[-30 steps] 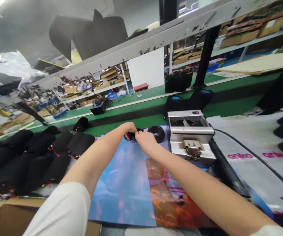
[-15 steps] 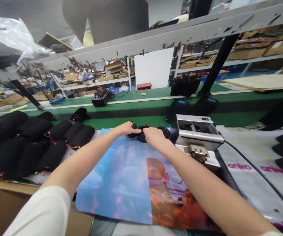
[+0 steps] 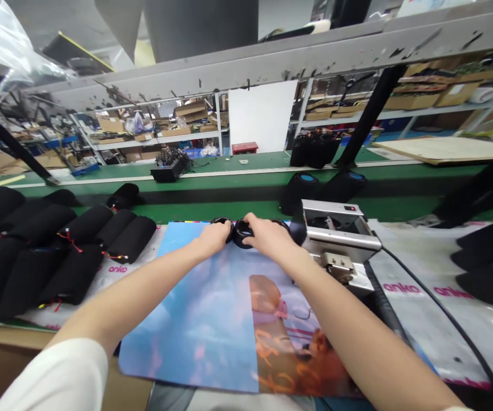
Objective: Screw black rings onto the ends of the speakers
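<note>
Several round black glossy parts stand in a row at the far edge of a printed poster sheet (image 3: 203, 314). My left hand (image 3: 213, 237) is closed on the left black round part (image 3: 228, 224), its fingers partly hidden behind it. Beside it, my right hand (image 3: 267, 235) grips the middle black round part (image 3: 242, 233), thumb at its near side and index finger over its top. A third round part (image 3: 284, 224) shows behind my right hand, mostly covered. Just right of it stands a silver metal device (image 3: 336, 228) with an open top.
Black fabric-covered cylinders (image 3: 88, 225) with coloured wires lie in rows at left. More dark cylinders (image 3: 490, 251) stand at right on printed white wrap (image 3: 417, 308). A black cable (image 3: 435, 302) crosses that wrap. A green ledge (image 3: 212, 197) and a metal beam (image 3: 229, 65) run behind.
My right hand's index finger has lifted and its grip has opened around the middle part. My left hand has drawn slightly left with its part. The camera view has shifted a little.
</note>
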`<state>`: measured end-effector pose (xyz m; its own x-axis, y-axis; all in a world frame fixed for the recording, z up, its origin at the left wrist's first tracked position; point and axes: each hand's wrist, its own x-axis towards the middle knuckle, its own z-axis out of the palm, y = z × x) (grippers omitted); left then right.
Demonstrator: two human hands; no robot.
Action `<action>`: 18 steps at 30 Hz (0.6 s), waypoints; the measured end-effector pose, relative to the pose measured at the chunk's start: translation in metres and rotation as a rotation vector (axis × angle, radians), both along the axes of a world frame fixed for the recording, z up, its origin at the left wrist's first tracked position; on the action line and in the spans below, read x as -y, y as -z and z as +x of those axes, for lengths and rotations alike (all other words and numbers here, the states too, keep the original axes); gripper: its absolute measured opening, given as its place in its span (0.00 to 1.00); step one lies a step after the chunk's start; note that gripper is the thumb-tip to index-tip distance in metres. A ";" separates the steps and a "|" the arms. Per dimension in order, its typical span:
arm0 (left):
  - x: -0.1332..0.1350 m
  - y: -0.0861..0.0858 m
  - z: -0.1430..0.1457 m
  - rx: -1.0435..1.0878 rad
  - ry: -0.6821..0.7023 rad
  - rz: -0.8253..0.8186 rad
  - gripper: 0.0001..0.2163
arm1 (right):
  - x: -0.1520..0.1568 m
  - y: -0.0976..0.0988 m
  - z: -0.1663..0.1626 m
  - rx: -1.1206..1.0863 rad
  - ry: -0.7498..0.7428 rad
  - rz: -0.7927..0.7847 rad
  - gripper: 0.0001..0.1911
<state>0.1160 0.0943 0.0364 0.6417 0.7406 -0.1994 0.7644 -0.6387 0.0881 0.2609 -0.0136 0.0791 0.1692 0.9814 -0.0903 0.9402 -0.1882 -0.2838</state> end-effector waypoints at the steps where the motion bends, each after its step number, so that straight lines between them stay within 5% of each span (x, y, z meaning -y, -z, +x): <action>1: 0.002 0.001 -0.001 -0.004 -0.002 0.003 0.17 | 0.006 -0.002 0.004 -0.047 0.031 0.050 0.25; 8: 0.016 -0.007 -0.016 0.046 0.050 -0.001 0.13 | 0.041 0.019 0.021 -0.325 0.217 0.315 0.20; 13: 0.019 -0.014 -0.036 0.151 0.122 -0.001 0.16 | 0.039 0.040 -0.006 -0.400 0.106 0.293 0.17; 18: 0.011 0.000 -0.049 0.281 0.190 -0.056 0.14 | 0.024 0.040 -0.036 -0.250 -0.025 0.215 0.16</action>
<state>0.0669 0.0834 0.0366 0.8029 0.5952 -0.0322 0.5730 -0.7558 0.3171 0.2248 -0.0376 0.0391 0.1433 0.9861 0.0838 0.8400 -0.0764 -0.5372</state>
